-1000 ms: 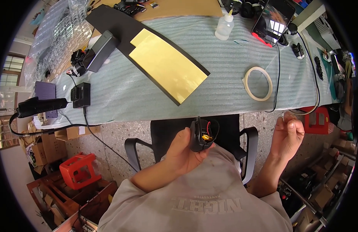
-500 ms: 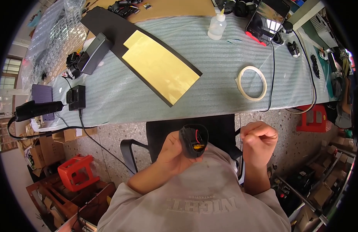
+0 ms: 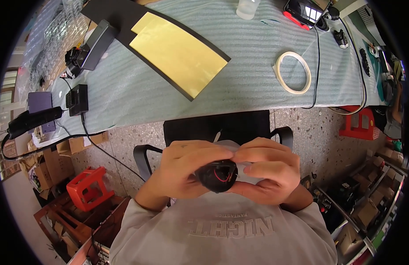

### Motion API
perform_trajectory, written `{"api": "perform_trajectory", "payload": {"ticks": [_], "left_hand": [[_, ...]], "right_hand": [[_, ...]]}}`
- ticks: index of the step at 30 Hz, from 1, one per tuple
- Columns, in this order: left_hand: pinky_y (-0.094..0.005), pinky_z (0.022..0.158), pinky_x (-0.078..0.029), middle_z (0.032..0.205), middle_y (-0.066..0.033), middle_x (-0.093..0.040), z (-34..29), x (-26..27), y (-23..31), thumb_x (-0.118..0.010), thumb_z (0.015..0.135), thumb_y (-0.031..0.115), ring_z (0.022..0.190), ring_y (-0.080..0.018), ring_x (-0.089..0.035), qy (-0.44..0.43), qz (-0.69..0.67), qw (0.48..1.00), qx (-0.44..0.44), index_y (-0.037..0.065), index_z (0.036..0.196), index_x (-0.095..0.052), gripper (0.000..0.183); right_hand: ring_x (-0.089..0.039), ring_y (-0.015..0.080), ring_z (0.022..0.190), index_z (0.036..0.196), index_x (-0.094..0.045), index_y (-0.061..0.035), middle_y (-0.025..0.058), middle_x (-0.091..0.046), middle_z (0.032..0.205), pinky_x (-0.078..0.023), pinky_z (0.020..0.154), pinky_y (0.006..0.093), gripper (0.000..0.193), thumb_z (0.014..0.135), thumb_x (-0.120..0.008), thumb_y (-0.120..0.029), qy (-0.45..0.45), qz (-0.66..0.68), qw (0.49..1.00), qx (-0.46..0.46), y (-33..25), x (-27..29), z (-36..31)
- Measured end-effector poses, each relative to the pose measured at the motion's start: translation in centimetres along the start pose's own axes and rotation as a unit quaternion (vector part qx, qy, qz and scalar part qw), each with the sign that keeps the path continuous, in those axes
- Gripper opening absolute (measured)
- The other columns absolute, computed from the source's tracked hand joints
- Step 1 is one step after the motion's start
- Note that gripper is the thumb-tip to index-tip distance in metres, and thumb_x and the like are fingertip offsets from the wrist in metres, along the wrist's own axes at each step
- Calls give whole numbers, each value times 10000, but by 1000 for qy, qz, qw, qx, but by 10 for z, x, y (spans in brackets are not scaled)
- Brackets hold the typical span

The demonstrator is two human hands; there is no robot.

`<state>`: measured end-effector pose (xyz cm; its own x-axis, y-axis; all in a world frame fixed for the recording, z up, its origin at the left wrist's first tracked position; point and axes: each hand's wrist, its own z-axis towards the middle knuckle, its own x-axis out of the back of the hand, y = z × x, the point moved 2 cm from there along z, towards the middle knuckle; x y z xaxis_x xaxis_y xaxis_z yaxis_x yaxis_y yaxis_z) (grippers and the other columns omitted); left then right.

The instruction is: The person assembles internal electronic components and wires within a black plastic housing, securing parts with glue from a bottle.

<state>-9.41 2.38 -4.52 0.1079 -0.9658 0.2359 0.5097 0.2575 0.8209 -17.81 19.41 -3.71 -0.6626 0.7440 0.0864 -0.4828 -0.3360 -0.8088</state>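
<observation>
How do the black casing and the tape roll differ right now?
The black casing is dark, while the tape roll is cream. The casing is held in the left hand; the roll lies flat on the covered table. The casing has a red wire inside; the roll's open middle shows just the table covering. Both have rounded outlines.

Open lane on table (image 3: 251,84) between yellow sheet (image 3: 180,55) and tape roll (image 3: 297,92), translucent bottle (image 3: 247,9) at its far end. Black cable (image 3: 317,66) blocks just right of roll. Chair (image 3: 191,128) sits between hands and table edge, armrests both sides. Left hand (image 3: 184,165) and right hand (image 3: 270,170) close together around black housing (image 3: 206,176); little room between.
</observation>
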Motion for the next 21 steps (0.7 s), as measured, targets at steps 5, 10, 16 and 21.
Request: {"api": "perform_trajectory", "payload": {"ticks": [5,10,16,21], "left_hand": [[-298,689,-561,972,-121,-716,-2,2,3,-810,674,33,790,-293,-720,-42,-18,993,112,3,1172,-588,546],[-292,646,-577,869,-158,-723,-5,5,-1,-891,676,90,744,-249,-738,-62,-73,989,109,-42,1109,-602,537],[-296,632,-584,832,-172,-723,-2,11,-5,-922,645,112,737,-254,-741,-94,-143,980,97,-49,1052,-619,532],[-288,630,-577,847,-155,-726,4,10,-4,-931,632,139,732,-247,-740,-88,-158,976,120,-43,1015,-636,516]], "right_hand": [[-639,294,723,959,-675,-42,181,-657,971,-553,636,327,398,607,-862,-24,-74,-65,995,18,-5,2,6],[-636,274,751,978,-694,-61,159,-635,959,-532,627,323,381,623,-819,-7,-114,-26,992,-44,-7,3,4],[-585,228,751,995,-695,-71,115,-588,988,-487,635,313,364,661,-749,64,-158,-14,986,-60,-7,1,0],[-562,218,818,990,-699,-97,103,-561,1042,-459,666,316,380,655,-723,82,-168,23,981,-95,-7,0,-4]]}}
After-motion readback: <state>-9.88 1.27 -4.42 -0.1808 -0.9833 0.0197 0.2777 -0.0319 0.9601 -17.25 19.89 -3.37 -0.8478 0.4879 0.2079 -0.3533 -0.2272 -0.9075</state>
